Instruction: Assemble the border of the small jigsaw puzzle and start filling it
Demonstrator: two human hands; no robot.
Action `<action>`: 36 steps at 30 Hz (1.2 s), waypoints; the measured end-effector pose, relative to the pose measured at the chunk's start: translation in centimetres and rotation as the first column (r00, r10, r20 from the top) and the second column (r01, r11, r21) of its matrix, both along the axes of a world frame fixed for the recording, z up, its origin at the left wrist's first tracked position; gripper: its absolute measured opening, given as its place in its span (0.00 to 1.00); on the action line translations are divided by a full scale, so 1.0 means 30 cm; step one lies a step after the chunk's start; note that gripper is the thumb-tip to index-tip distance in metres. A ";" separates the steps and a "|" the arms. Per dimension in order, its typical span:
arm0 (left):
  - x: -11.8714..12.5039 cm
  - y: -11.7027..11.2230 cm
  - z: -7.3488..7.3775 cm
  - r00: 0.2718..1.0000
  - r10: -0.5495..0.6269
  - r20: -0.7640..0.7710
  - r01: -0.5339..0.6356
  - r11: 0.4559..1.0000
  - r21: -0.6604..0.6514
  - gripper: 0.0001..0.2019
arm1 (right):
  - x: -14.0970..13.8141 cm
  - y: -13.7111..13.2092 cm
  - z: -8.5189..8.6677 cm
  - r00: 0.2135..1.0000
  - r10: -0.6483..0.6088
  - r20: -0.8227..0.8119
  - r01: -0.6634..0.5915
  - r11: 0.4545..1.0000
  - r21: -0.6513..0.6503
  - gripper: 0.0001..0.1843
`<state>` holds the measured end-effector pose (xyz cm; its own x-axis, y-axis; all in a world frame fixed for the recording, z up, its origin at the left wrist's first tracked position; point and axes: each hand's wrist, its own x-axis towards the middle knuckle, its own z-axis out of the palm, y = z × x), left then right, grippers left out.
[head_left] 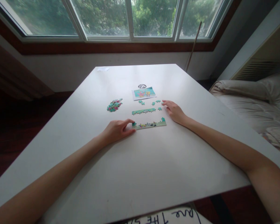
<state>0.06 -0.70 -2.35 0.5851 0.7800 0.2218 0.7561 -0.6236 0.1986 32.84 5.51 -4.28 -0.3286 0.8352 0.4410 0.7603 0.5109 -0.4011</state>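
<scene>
My left hand [118, 129] rests at the left end of a joined jigsaw puzzle strip [150, 125]. Its index finger touches the upper left piece and its thumb presses the lower corner, with the strip's end between them. Across from it, my right hand [175, 111] lies palm down with fingers stretched out. A loose puzzle piece [162, 103] is under or beside its fingertips. Between the hands and farther back lies a second joined strip [143, 111], with a single piece [160, 109] off its right end.
Behind the strips are several loose pieces [142, 102] and a picture card [144, 93]. A heap of puzzle pieces [114, 105] sits to the left. The white table [140, 165] has a round black mark [142, 86]; a sofa [242, 96] stands at right.
</scene>
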 end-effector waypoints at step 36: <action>0.002 -0.006 0.006 1.000 0.004 -0.002 -0.004 1.000 -0.009 0.19 | 0.021 0.010 0.011 0.962 -0.072 -0.263 0.021 0.981 -0.194 0.12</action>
<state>0.10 -0.87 -2.16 0.5824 0.7843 0.2138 0.7588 -0.6189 0.2030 33.47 5.82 -3.95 -0.1792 0.9229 0.3408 0.6331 0.3733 -0.6781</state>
